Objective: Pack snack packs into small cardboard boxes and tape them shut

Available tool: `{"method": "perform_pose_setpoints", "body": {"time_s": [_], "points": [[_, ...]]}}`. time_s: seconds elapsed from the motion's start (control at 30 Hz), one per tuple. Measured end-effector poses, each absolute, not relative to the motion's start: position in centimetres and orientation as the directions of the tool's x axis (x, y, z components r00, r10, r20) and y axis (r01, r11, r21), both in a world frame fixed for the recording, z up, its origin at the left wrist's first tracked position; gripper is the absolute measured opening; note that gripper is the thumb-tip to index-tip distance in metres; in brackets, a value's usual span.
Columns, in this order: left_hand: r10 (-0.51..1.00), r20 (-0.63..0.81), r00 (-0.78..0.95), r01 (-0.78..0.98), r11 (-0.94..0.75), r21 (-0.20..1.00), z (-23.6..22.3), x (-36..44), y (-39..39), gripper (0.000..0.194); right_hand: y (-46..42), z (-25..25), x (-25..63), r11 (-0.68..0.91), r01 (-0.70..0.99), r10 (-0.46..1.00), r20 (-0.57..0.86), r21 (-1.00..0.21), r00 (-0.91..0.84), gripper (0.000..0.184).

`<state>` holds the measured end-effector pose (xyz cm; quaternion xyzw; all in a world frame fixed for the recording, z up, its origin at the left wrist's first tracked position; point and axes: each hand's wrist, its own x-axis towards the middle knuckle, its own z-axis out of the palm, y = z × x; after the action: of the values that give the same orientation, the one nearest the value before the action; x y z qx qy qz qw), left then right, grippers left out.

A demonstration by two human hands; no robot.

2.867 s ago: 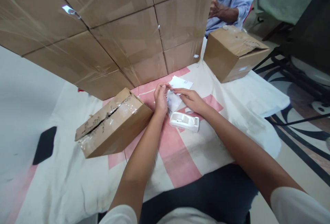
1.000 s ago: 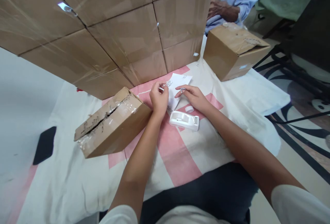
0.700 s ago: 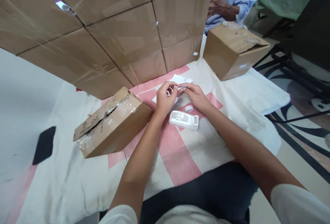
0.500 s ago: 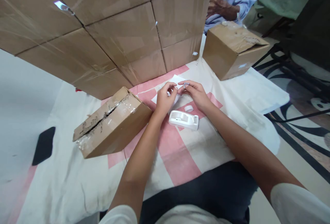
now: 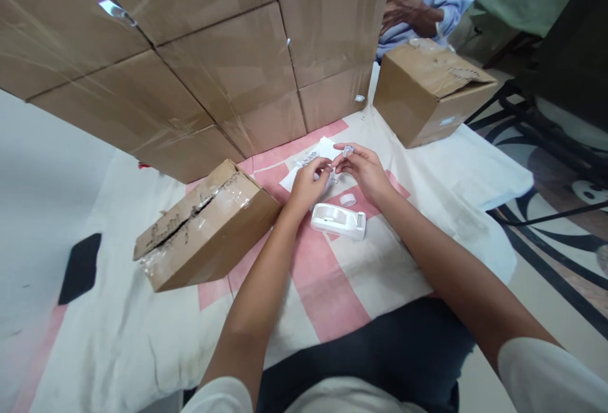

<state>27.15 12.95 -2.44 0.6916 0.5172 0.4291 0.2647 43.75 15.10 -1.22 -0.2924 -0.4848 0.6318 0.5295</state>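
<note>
My right hand [image 5: 365, 172] holds a small roll of clear tape [image 5: 348, 151] between thumb and fingers. Just left of it, my left hand [image 5: 310, 186] is curled with thumb and fingertips together, close to the right fingertips; whatever is pinched there is too small to make out. A white sheet of paper [image 5: 327, 146] with clear, crinkled bits on it lies beneath both hands. Nearer to me rests a white tape dispenser [image 5: 338, 222] on its base, and a small white ring-shaped core [image 5: 348, 200] sits right behind it.
A wall of stacked cardboard boxes [image 5: 228, 64] stands behind the cloth-covered table [image 5: 332, 286]. One taped carton [image 5: 209, 235] lies at left, another carton [image 5: 408, 96] at back right. A black phone-like slab [image 5: 80, 268] is far left. Another person's hands [image 5: 408, 12] show beyond.
My right hand has lifted slightly up and right with the tape roll, turning it. My left hand has shifted a little to the right and down.
</note>
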Motion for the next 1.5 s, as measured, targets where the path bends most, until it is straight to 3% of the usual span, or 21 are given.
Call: {"method": "perform_pose_setpoints", "body": {"time_s": [0.17,0.33,0.5,0.67,0.9,1.23,1.5], "points": [[0.89,0.451,-0.066,0.426,-0.383,0.819,-1.0,27.2,12.7,0.01,14.6,-0.9,43.4,0.04,-0.295,0.923,0.149,-0.955,-0.356,0.053],[0.883,0.466,-0.058,0.371,-0.414,0.831,0.0,27.4,12.4,0.009,13.9,-1.0,43.0,0.058,-0.215,0.887,0.149,-0.975,-0.436,0.07],[0.889,0.452,0.076,0.407,-0.441,0.8,0.2,27.3,12.5,0.013,13.3,-0.5,43.0,0.099,-0.138,0.887,0.15,-0.985,-0.438,0.061],[0.872,0.434,0.227,0.554,-0.482,0.679,1.1,26.9,12.2,0.015,13.3,0.0,43.6,0.185,0.019,0.921,0.166,-0.983,-0.353,0.02],[0.898,0.348,0.269,0.739,-0.424,0.524,3.1,26.9,11.1,0.016,13.6,0.3,44.0,0.279,0.033,0.908,0.253,-0.96,-0.333,0.027],[0.905,0.354,0.235,0.637,-0.418,0.648,3.5,26.4,11.2,0.013,13.3,1.5,43.9,0.204,-0.126,0.935,0.231,-0.971,-0.27,0.025],[0.887,0.403,0.227,0.639,-0.448,0.626,3.6,26.6,11.1,0.009,13.8,1.5,44.7,0.116,-0.201,0.907,0.187,-0.973,-0.377,0.024]]}}
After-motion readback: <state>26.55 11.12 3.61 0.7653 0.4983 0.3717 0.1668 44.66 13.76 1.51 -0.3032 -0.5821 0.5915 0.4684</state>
